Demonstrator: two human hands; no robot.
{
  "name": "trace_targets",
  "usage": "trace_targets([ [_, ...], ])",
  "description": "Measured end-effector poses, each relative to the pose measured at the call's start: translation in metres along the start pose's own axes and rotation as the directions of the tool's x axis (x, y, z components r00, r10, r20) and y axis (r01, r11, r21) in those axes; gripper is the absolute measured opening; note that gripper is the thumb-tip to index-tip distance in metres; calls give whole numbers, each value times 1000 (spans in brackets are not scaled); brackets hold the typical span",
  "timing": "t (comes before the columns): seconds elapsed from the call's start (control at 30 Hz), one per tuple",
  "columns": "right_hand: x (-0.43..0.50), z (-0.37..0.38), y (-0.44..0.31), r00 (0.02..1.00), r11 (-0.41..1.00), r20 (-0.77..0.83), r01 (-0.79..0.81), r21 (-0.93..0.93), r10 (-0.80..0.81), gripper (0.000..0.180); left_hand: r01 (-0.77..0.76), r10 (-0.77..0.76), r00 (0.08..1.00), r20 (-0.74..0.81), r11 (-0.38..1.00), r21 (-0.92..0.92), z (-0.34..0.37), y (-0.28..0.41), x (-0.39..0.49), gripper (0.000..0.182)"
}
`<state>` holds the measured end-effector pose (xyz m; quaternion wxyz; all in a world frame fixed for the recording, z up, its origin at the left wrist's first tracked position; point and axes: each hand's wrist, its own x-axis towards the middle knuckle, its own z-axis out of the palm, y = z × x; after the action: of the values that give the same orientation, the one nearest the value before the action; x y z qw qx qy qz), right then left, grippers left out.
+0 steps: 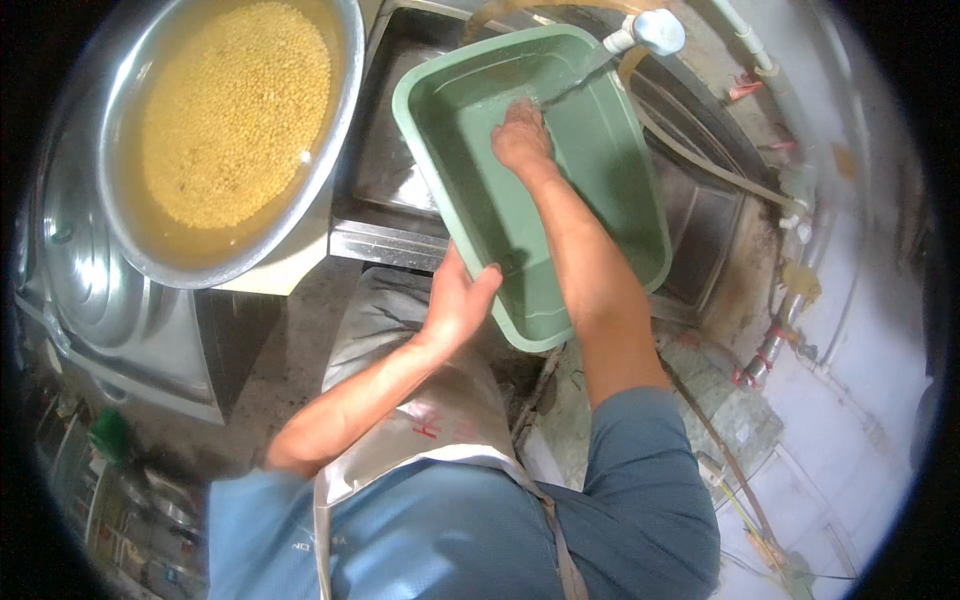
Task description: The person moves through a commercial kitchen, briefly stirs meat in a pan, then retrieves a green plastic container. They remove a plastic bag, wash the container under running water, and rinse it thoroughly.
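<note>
A green plastic basin (pixel 600 187) rests tilted over the metal sink. My left hand (pixel 461 289) grips its near left rim, with the thumb over the edge. Inside the basin, my right hand (pixel 523 135) is at the bottom near the far end, its fingers in the stream of water; whether it holds anything cannot be told. The water runs from a tap with a pale blue knob (pixel 658 32) at the basin's far right corner. At the upper left, a large round metal bowl (pixel 225 279) holds yellow soybeans (pixel 240 112) under cloudy yellowish water.
The stainless steel sink (pixel 390 244) lies under and beside the basin. A beige hose (pixel 705 169) curves along its right side towards pipes on the wall (pixel 870 315). A domed metal lid (pixel 90 262) stands at the left, below the bowl.
</note>
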<state>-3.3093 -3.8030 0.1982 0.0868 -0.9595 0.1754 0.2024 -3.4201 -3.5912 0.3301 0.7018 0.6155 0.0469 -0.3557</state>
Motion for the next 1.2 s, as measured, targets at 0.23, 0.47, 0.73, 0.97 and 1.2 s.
trace_targets([
  [0.23, -35, -10, 2, 966, 987, 206, -147, -65, 158, 59, 7, -8, 1000, -12, 996, -94, 3, -1, -4, 43],
  [0.47, -9, 20, 13, 989, 992, -77, 128, -19, -129, 58, 58, -58, 998, -37, 998, -24, 1, -1, -5, 47],
  [0.73, -7, -33, -29, 988, 990, 62, -142, -18, 143, 55, 29, -29, 1000, 4, 999, 21, -1, 0, -7, 45],
  [0.97, -11, 3, -4, 961, 926, -144, 178, -332, -236, 59, -11, 10, 999, -53, 1000, -22, -4, 6, -7, 43],
  [1.2, -16, 11, -29, 970, 962, -18, 239, -133, -244, 59, 75, -75, 997, 9, 995, -72, -8, 3, -4, 44],
])
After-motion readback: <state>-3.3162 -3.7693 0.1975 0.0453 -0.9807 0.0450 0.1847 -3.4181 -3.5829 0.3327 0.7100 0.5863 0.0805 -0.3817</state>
